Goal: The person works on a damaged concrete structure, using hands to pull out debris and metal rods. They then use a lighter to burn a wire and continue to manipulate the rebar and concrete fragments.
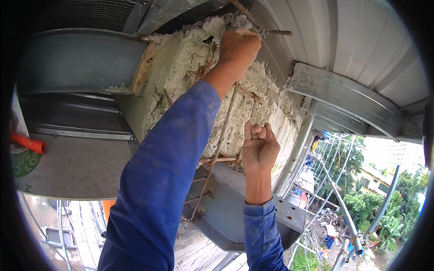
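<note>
My left hand (240, 49) is raised to the top of a broken, rough concrete face (230, 135), its back toward me and its fingers closed. What it grips is hidden behind the knuckles. A rusty steel bar (279, 32) sticks out just right of it. Lower down, my right hand (260, 149) faces me palm first with its fingers curled in. A thin rusty wire or rod (252, 107) runs down the concrete toward its fingertips; whether they hold it is unclear. Between the hands, a long thin rusty bar (225, 119) slants down the face.
A grey steel beam (81, 61) meets the concrete at left, and a steel bracket with holes (289, 217) juts out below. Corrugated metal sheeting (357, 40) hangs overhead at right. An orange-red tube end (34, 144) is at far left. Scaffold pipes (346, 203) stand above a drop at right.
</note>
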### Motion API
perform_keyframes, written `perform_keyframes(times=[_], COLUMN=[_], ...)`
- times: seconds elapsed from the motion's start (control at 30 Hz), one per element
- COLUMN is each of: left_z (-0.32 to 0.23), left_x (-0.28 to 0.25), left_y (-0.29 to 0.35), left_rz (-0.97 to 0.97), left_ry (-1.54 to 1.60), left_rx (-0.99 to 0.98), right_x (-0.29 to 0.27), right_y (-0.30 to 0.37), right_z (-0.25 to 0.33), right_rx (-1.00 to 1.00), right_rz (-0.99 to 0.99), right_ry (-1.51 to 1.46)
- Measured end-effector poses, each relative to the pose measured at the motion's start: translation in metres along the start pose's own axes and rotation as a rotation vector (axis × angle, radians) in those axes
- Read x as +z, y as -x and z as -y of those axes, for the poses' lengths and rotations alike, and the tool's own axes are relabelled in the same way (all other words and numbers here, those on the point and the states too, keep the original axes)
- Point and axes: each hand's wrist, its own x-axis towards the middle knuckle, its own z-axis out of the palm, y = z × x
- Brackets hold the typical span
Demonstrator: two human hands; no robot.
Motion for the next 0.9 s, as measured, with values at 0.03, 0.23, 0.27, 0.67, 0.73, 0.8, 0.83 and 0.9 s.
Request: perform_keyframes(times=[0.03,0.23,0.27,0.67,0.73,0.8,0.83,0.9], left_z=[0.001,-0.003,-0.002,-0.021,-0.019,-0.019,-0.02,-0.019], left_x=[-0.002,-0.019,-0.024,-0.051,-0.051,-0.044,-0.041,-0.039], left_y=[-0.002,-0.019,-0.022,-0.044,-0.052,-0.056,-0.059,-0.065], left_rz=[0.003,0.025,0.019,0.019,0.039,0.002,-0.045,-0.085], left_ry=[-0.099,-0.604,-0.694,-1.08,-1.092,-1.081,-1.069,-1.059], left_rx=[0.05,0.36,0.452,0.714,0.723,0.679,0.632,0.58], right_x=[-0.002,-0.009,-0.005,0.189,0.208,0.221,0.227,0.234], right_y=[0.0,0.004,0.005,-0.105,-0.126,-0.137,-0.141,-0.148], right_z=[0.001,0.041,0.05,0.108,0.096,0.086,0.081,0.073], right_rx=[0.019,-0.004,-0.026,-0.402,-0.246,-0.134,-0.097,-0.04], right_rz=[-0.034,-0.17,-0.212,0.63,0.65,0.687,0.717,0.751], right_ry=[0.034,0.417,0.514,1.313,1.345,1.389,1.413,1.425])
